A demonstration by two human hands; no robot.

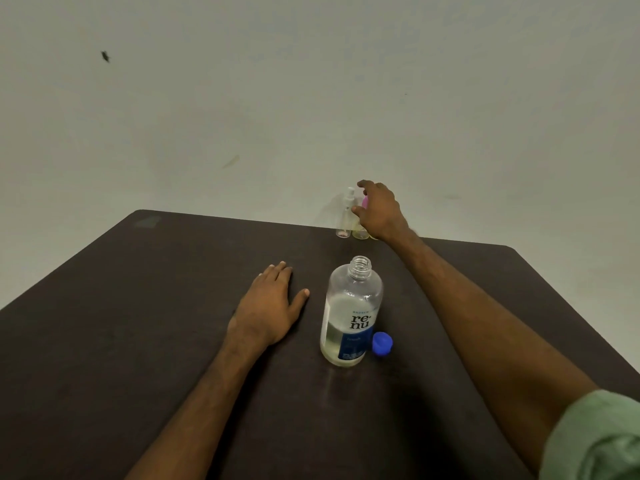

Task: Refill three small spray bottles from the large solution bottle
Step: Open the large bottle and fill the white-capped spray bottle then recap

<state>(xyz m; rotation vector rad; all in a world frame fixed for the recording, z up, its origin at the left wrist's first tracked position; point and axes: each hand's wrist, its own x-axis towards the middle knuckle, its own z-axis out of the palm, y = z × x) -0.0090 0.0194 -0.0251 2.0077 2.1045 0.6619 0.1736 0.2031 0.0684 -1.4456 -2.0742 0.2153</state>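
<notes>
- Reaching far across the dark brown surface (138,341), our right hand (379,211) is at a row of small spray bottles that stand at the far edge, against the pale wall (311,98).
- Its thumb and fingers curve around the small yellowish bottle with a pink cap (361,233). The blur there keeps us from telling whether they actually grip it.
- Just left of that one stands a small clear spray bottle with a white nozzle (344,220).
- A third small bottle (374,236) shows only as a yellowish sliver under our hand.
- Our left hand (273,303) lies palm down on the surface, fingers straight and together, thumb spread, holding nothing.
- Between our arms stands the large clear plastic solution bottle with a blue-and-white label (351,313). It is upright and uncapped, with pale liquid in its lower part.
- A round blue cap (382,344) lies on the surface just beside the large bottle's base, to the right.
- A pale green sleeve (595,438) covers our right upper arm.
</notes>
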